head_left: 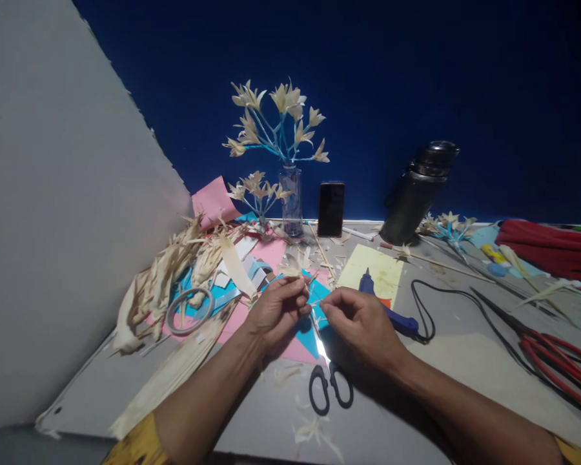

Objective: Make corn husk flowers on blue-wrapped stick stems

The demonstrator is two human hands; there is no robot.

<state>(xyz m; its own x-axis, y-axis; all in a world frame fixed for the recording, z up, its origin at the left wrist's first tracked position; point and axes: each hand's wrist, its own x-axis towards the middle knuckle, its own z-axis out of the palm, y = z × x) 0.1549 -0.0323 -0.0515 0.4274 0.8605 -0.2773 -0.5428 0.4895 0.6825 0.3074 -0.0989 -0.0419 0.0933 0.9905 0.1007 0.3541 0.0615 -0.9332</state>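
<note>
My left hand (277,307) and my right hand (361,321) meet over the middle of the table, both with fingers pinched. Between them they hold a small pale husk flower on a thin blue stem (314,302). Black-handled scissors (326,378) lie on the table just below my hands, blades pointing up toward them. A blue glue gun (385,303) lies right behind my right hand on a yellow sheet (375,268). Pink and blue paper sheets (300,342) lie under my hands.
A glass vase of husk flowers (290,194), a phone (330,208) and a dark flask (416,194) stand at the back. Dried husks (164,278) and a tape roll (190,310) lie left. Red-handled shears (556,361), black cord and red cloth (552,248) lie right. A grey board (53,194) leans left.
</note>
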